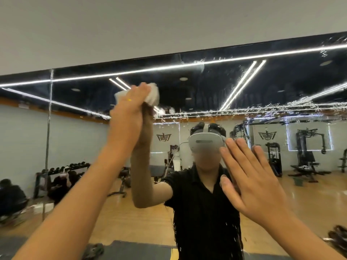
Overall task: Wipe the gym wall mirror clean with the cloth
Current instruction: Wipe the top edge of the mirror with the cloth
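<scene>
- Up high, the left hand (129, 113) is raised against the large frameless gym wall mirror (281, 85), with its back to the camera.
- Its fingers (143, 88) are clamped on a crumpled white cloth (153, 96), which bulges out past the top and right side of the hand.
- The cloth sits on the upper part of the glass, over the reflected dark ceiling, left of the mirror's middle; the reflected arm meets it from below.
- The right hand (251, 182) is held lower and to the right, palm toward the glass, its fingers (244, 156) straight and slightly apart, holding nothing.
- Whether that palm touches the mirror cannot be told.
- Water droplets (262, 109) speckle the glass in a band to the right of the cloth and up toward the top right corner.
- A plain grey wall (169, 25) runs above the mirror's upper edge.
- The reflection shows a person in a black collared shirt (202, 203) wearing a white headset (204, 143), bright ceiling light strips (242, 85), a rack of dumbbells (75, 166) at left, black weight machines (308, 152) at right and a wooden floor (309, 207).
</scene>
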### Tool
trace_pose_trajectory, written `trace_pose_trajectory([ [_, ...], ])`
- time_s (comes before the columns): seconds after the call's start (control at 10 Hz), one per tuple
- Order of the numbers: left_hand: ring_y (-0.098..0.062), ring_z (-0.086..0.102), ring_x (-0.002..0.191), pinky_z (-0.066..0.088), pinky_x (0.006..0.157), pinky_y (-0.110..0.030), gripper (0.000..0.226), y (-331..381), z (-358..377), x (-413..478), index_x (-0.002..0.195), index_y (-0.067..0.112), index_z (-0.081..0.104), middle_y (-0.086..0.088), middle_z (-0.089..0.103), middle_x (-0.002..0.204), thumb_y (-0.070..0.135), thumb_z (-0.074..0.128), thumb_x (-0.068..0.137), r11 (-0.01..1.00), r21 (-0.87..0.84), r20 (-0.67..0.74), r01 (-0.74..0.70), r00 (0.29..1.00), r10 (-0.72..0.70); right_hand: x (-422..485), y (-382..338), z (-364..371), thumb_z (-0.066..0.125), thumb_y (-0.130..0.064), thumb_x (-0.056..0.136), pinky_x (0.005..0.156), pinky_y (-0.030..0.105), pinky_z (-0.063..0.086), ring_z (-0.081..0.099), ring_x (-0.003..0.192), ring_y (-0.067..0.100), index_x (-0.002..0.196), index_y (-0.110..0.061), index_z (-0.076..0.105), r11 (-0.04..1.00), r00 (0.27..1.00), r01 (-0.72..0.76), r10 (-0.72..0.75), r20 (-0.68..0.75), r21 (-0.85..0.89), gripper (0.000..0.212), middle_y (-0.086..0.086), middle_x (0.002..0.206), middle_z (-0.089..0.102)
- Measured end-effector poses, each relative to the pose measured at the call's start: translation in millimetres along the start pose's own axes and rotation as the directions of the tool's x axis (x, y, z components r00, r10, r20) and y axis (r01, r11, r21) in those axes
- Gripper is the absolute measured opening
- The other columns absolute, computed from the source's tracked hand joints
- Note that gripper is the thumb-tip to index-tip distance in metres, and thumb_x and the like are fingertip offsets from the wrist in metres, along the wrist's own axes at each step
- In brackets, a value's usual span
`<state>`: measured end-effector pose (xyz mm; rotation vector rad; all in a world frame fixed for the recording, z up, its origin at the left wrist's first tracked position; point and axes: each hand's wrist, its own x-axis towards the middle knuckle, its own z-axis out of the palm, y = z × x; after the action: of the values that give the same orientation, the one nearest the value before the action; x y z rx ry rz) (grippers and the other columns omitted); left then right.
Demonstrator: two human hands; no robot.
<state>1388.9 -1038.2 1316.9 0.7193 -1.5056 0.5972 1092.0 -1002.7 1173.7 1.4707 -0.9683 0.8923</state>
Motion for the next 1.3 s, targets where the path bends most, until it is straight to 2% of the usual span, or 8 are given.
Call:
trace_pose_trajectory([
  [0.1, -0.018, 0.061, 0.109, 0.051, 0.096, -0.026, 0.038, -54, -26, 1, 0.146, 0.026, 0.055, -0.008, 0.062, 0.126, 0.023, 0.041, 0.111, 0.985, -0.030, -0.146, 0.170, 0.974, -0.172, 0, 0, 1, 0.045, -0.039, 0.099, 0.126, 0.056, 0.018, 0.022, 0.157, 0.030, 0.158, -0.008, 0.037, 1.000, 1.000, -0.004, 0.005, 0.014, -0.002, 0.067, 0.013, 0.168, 0.027],
  [0.2, -0.026, 0.061, 0.116, 0.046, 0.093, -0.021, 0.036, -69, -26, 1, 0.145, 0.024, 0.054, -0.014, 0.061, 0.128, 0.021, 0.042, 0.111, 0.974, 0.043, -0.186, 0.221, 0.960, -0.209, 0, 0, 1, 0.045, -0.039, 0.100, 0.125, 0.057, 0.020, 0.022, 0.157, 0.030, 0.157, -0.008, 0.038, 1.000, 1.000, -0.012, 0.012, 0.011, -0.003, 0.066, 0.013, 0.168, 0.028],
  [0.3, -0.016, 0.061, 0.093, 0.044, 0.069, -0.008, 0.036, -44, -12, -11, 0.143, 0.022, 0.057, -0.016, 0.064, 0.120, 0.019, 0.046, 0.110, 0.980, -0.006, -0.127, 0.197, 0.972, -0.196, 0, -1, 1, 0.045, -0.039, 0.100, 0.125, 0.057, 0.020, 0.022, 0.157, 0.030, 0.157, -0.008, 0.038, 1.000, 1.000, -0.017, 0.017, 0.014, 0.005, 0.066, 0.013, 0.168, 0.027],
  [0.4, -0.014, 0.059, 0.097, 0.050, 0.081, -0.017, 0.040, 4, 4, -25, 0.146, 0.020, 0.057, -0.015, 0.065, 0.129, 0.014, 0.048, 0.108, 0.997, -0.045, -0.052, 0.059, 0.997, -0.061, 0, -1, 0, 0.045, -0.040, 0.100, 0.125, 0.056, 0.019, 0.021, 0.157, 0.029, 0.158, -0.009, 0.037, 1.000, 1.000, -0.021, 0.021, 0.021, 0.000, 0.066, 0.012, 0.169, 0.026],
  [0.6, -0.032, 0.049, 0.141, 0.043, 0.115, -0.051, 0.044, 68, 42, 22, 0.148, 0.018, 0.055, -0.011, 0.051, 0.153, 0.014, 0.052, 0.104, 0.989, -0.071, -0.046, -0.133, 0.990, 0.130, 0, -1, 0, 0.045, -0.040, 0.101, 0.125, 0.055, 0.020, 0.022, 0.157, 0.029, 0.158, -0.009, 0.038, 1.000, 1.000, -0.017, 0.017, 0.010, 0.000, 0.065, 0.011, 0.169, 0.026],
  [0.9, -0.026, 0.041, 0.146, 0.036, 0.119, -0.045, 0.054, 105, 61, 109, 0.149, 0.017, 0.053, -0.005, 0.049, 0.156, -0.002, 0.044, 0.099, 0.979, -0.062, 0.037, -0.192, 0.980, 0.194, -1, -1, -1, 0.045, -0.040, 0.101, 0.125, 0.054, 0.021, 0.021, 0.158, 0.027, 0.158, -0.011, 0.037, 1.000, 1.000, -0.017, 0.017, 0.021, -0.009, 0.065, 0.010, 0.169, 0.026],
  [1.1, -0.027, 0.040, 0.147, 0.035, 0.117, -0.048, 0.052, 96, 55, 28, 0.151, 0.015, 0.050, -0.006, 0.046, 0.158, 0.007, 0.040, 0.101, 0.980, -0.092, 0.067, -0.178, 0.981, 0.184, 0, -2, -1, 0.046, -0.039, 0.101, 0.124, 0.055, 0.023, 0.022, 0.157, 0.028, 0.157, -0.009, 0.039, 1.000, 1.000, -0.016, 0.016, 0.007, -0.017, 0.064, 0.012, 0.168, 0.028],
  [1.3, -0.030, 0.042, 0.145, 0.035, 0.118, -0.047, 0.050, 101, 56, 67, 0.149, 0.013, 0.052, -0.009, 0.048, 0.156, 0.001, 0.042, 0.102, 0.989, -0.076, 0.078, -0.128, 0.988, 0.134, -1, -1, -1, 0.046, -0.038, 0.101, 0.126, 0.054, 0.021, 0.021, 0.157, 0.028, 0.158, -0.009, 0.037, 1.000, 1.000, -0.014, 0.014, 0.005, -0.002, 0.064, 0.012, 0.168, 0.027],
])
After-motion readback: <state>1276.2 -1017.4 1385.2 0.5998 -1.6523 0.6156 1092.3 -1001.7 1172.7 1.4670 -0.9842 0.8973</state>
